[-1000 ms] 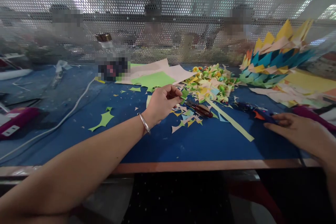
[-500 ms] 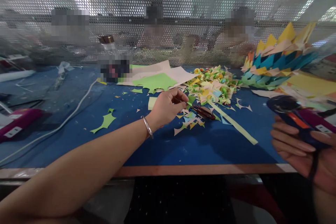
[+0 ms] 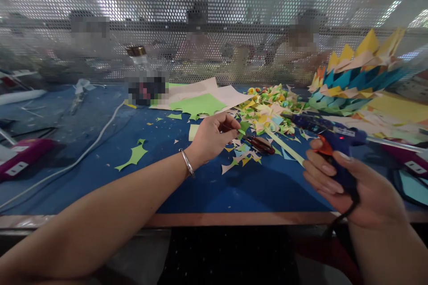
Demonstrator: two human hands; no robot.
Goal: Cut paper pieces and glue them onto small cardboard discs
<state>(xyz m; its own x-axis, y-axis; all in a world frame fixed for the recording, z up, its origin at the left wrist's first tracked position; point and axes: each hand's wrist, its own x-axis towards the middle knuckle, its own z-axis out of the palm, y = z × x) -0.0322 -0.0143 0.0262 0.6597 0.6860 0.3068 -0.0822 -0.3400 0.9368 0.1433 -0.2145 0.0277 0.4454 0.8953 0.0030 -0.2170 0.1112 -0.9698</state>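
Note:
My left hand, with a silver bangle at the wrist, pinches a small green paper piece beside the paper pile. Wrapped in the fingers of my right hand is a dark blue glue gun with an orange trigger and a small red light. Its nozzle points left, over the right part of the heap of coloured paper pieces. Dark red-handled scissors lie just right of my left fingertips, among paper scraps. A pale green strip runs from the heap toward my right hand.
Green and pale sheets lie behind my left hand. A layered paper model stands at the back right. Purple power strips sit at both sides, with a white cable at left. People show behind the perforated screen.
My right hand has moved left with the glue gun, which now points at the heap and covers part of the pale strip. My left hand has hardly moved.

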